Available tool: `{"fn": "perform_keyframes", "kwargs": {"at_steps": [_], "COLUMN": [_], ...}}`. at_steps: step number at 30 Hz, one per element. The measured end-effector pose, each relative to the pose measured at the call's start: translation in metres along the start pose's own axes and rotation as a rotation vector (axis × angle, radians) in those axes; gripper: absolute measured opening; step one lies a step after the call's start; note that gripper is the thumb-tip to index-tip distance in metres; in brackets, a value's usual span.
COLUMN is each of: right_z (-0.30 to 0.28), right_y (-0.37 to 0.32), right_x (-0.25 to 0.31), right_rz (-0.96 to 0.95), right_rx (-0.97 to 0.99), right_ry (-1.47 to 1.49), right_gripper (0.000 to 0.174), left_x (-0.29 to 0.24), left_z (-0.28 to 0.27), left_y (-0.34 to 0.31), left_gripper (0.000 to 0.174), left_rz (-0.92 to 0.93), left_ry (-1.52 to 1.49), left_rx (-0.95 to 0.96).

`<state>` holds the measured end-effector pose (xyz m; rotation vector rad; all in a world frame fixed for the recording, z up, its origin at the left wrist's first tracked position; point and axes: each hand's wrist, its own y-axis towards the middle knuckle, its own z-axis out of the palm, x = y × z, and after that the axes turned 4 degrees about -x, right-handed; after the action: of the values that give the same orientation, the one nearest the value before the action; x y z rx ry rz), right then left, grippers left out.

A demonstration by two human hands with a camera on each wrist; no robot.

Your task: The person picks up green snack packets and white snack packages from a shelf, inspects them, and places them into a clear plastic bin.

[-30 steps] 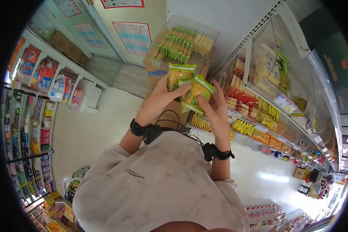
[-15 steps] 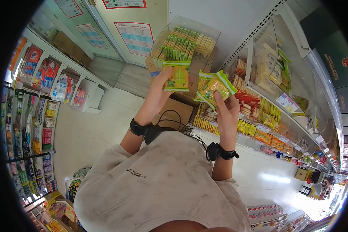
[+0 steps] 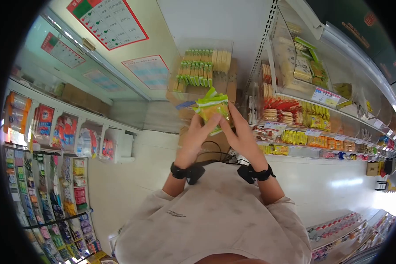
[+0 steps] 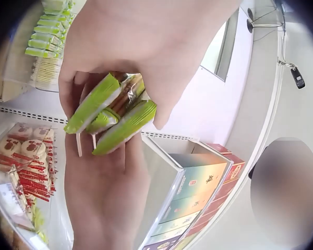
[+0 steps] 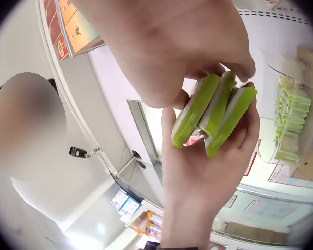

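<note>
Between my two hands is a small stack of wrapped snack packets [image 3: 212,104] with bright green sealed ends. The left hand [image 3: 193,141] grips the stack from the left and the right hand [image 3: 243,140] from the right, thumbs on the near face. In the left wrist view three green ends of the packets [image 4: 115,117] stand side by side between the hands, with brownish contents showing through clear film. From the right wrist, the same packets [image 5: 214,112] appear edge-on, slightly fanned, with the fingers around them. Beyond the hands stands a clear bin [image 3: 226,44] of similar green-ended packets [image 3: 198,72].
A cardboard box [image 3: 234,81] supports the bin. Shelves to the right hold red-and-white packets [image 3: 286,115] and yellow packets [image 3: 295,137]. A rack with hanging goods [image 3: 46,125] lines the left side. Black cables [image 3: 218,149] hang near my waist.
Half a second ago the hands were apart, one packet in the left and others in the right. Now they have come together around one stack. The head view has also shifted.
</note>
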<state>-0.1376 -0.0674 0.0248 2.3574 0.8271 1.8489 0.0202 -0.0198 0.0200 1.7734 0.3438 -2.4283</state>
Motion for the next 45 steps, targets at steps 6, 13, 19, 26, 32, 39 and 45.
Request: {"fn": "perform_keyframes", "kwargs": {"at_steps": [6,13,19,26,32,39,45], "right_z": [0.003,0.016,0.032,0.022,0.053,0.097,0.127], "right_y": [0.002,0.004,0.015,0.064,0.128,0.173,0.196], "right_x": [0.013,-0.009,0.0,-0.032,-0.056,-0.096,-0.1], "right_rz": [0.194,0.001,0.074,0.34,0.079,0.183,0.234], "right_rx": [0.163,0.192,0.123,0.456,0.018,0.154,0.437], "right_ry": [0.168,-0.008,0.237,0.377,0.103,-0.665,-0.762], "right_gripper": [0.076,0.081,0.084,0.059,0.06,0.066,0.055], "left_x": [-0.004,0.004,-0.004,0.004,0.02,0.048,0.089], "left_z": [-0.007,-0.031,-0.01,-0.044,-0.077,-0.117,-0.124], "left_y": [0.011,0.02,0.019,0.038,0.087,0.109,0.119], "left_gripper": [0.058,0.056,0.051,0.052,0.058,0.061,0.081], "left_rz": [0.179,0.063,0.17,0.112,0.47,0.785,0.721], "left_ry": [0.249,0.196,0.093,-0.027,0.462,1.428,1.389], "left_rx": [-0.038,0.047,-0.141,-0.001,-0.479,-0.267,-0.206]}}
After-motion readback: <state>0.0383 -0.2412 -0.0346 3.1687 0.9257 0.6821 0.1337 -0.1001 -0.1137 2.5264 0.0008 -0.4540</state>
